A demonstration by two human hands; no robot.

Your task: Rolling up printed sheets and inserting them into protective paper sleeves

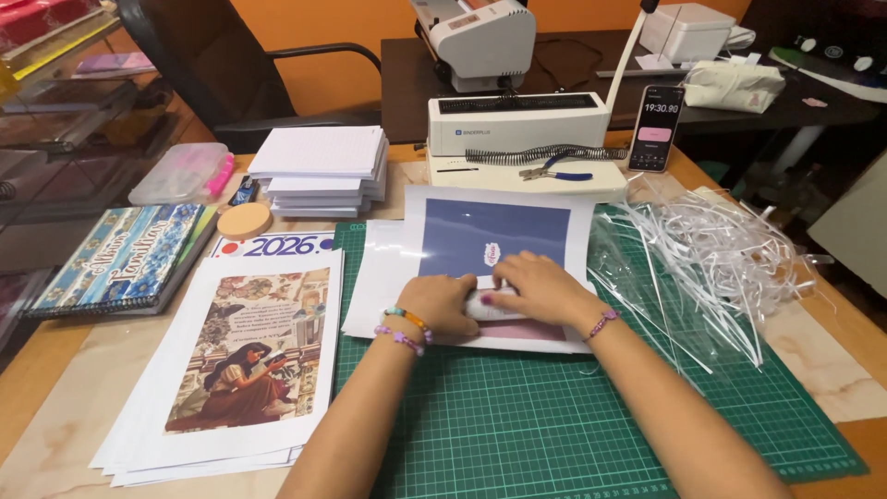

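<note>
A printed sheet point(504, 231) with a dark blue picture and white border lies on the green cutting mat point(517, 425). Both hands rest on its near part. My left hand point(442, 303) is curled into a fist beside a small white object point(484, 306), pressing down on the sheet. My right hand point(540, 288) lies over that same object with fingers bent around it. What the white object is cannot be made out, since the hands hide most of it.
A stack of illustrated prints point(245, 360) lies left of the mat. Behind are white paper stacks point(321, 166), a binding machine point(517, 125), pliers point(552, 172), a standing phone point(655, 127). Shredded strips point(711, 249) pile at right, a spiral notebook point(120, 259) at left.
</note>
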